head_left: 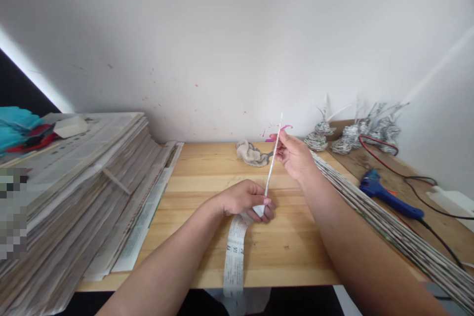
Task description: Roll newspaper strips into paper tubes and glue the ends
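A thin rolled paper tube (273, 164) slants upward between my two hands over the wooden table. My left hand (252, 200) is closed on a newspaper strip (234, 252) where it meets the tube's lower end. From there the strip hangs down past the table's front edge. Higher up, my right hand (294, 154) pinches the tube between thumb and fingers, its tip sticking out above them. Behind the tube, a crumpled beige cloth (252, 153) lies near the wall.
On the left rises a tall stack of newspapers (92, 182), with a white block (70, 127) on top. Many finished paper tubes (381, 222) lie along the right. Beyond them are a blue glue gun (392, 200) with its cord and several woven paper figures (348, 139) on cardboard.
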Demonstrator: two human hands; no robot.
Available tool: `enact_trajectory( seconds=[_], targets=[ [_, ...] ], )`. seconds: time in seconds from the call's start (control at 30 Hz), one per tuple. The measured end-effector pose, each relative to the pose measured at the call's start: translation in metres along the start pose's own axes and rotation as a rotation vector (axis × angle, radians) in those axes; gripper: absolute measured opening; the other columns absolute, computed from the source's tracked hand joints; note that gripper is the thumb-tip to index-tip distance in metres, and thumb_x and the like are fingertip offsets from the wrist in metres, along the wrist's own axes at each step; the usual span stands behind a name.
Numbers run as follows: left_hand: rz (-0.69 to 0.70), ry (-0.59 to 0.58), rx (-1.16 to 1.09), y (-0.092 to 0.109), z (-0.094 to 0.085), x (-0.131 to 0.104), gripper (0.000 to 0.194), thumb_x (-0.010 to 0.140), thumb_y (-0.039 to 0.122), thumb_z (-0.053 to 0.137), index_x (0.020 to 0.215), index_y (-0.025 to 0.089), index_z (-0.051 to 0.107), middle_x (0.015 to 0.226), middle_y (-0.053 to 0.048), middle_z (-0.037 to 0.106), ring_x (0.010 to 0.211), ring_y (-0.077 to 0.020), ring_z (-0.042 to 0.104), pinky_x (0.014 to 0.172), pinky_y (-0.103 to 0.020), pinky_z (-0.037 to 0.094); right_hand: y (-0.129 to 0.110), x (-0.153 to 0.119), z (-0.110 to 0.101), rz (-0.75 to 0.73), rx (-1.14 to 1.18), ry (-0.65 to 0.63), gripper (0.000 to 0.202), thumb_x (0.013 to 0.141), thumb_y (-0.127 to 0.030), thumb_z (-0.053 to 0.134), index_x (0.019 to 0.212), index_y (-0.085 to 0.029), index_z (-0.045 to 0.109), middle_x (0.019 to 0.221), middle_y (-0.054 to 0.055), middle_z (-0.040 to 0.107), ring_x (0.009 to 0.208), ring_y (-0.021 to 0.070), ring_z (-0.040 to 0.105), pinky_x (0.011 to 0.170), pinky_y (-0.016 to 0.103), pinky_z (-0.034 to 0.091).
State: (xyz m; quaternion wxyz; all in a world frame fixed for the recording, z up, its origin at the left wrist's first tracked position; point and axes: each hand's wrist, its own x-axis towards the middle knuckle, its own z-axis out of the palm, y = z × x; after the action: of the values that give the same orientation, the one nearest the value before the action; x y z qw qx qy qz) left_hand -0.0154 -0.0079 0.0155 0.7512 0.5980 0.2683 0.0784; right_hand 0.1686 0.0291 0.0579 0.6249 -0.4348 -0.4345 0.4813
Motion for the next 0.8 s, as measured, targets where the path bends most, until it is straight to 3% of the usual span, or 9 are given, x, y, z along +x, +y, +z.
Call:
enact_trajectory(
  seconds=[0.37,0.53,0.67,0.8],
  targets=[
    [-0.02,-0.046,-0.023,-0.001,-0.002,-0.001,0.04,0.075,0.048,0.067,0.095,0.013,0.068,0.082,-0.009,0.067,0.076,-0.0169,0.065,0.064,-0.027,0.048,0.002,0.003,-0.001,-0.113,-0.063,0.077,0.046,0.065,-0.066,0.067,0.068,-0.022,0.054,0.059,-0.002,0.046,0.05,0.0102,0.042,0.042,0.025,0.027],
    [-0.017,-0.017,-0.03,0.004,0.001,-0.003,0.039,0.076,0.047,0.066,0.091,0.012,0.067,0.082,-0.009,0.066,0.074,-0.0159,0.064,0.064,-0.027,0.048,0.004,0.0,0.0,-0.116,-0.135,-0.059,0.043,0.069,-0.062,0.068,0.066,-0.021,0.055,0.061,-0.001,0.05,0.053,0.0099,0.045,0.043,0.023,0.029],
    [-0.022,-0.002,-0.031,0.006,0.0,-0.003,0.038,0.076,0.047,0.067,0.09,0.011,0.067,0.082,-0.01,0.067,0.075,-0.0168,0.064,0.065,-0.027,0.048,0.003,-0.002,0.0,-0.077,-0.103,-0.128,0.042,0.072,-0.062,0.064,0.077,-0.02,0.063,0.073,0.002,0.057,0.057,0.0102,0.049,0.043,0.022,0.03],
    [0.063,0.065,-0.089,0.005,-0.005,-0.003,0.044,0.074,0.048,0.068,0.097,0.011,0.068,0.086,-0.013,0.07,0.08,-0.0203,0.067,0.07,-0.032,0.051,0.001,-0.007,-0.004,0.092,-0.135,-0.377,0.038,0.076,-0.054,0.065,0.081,-0.017,0.069,0.074,0.003,0.059,0.06,0.0103,0.05,0.046,0.022,0.031]
  ],
)
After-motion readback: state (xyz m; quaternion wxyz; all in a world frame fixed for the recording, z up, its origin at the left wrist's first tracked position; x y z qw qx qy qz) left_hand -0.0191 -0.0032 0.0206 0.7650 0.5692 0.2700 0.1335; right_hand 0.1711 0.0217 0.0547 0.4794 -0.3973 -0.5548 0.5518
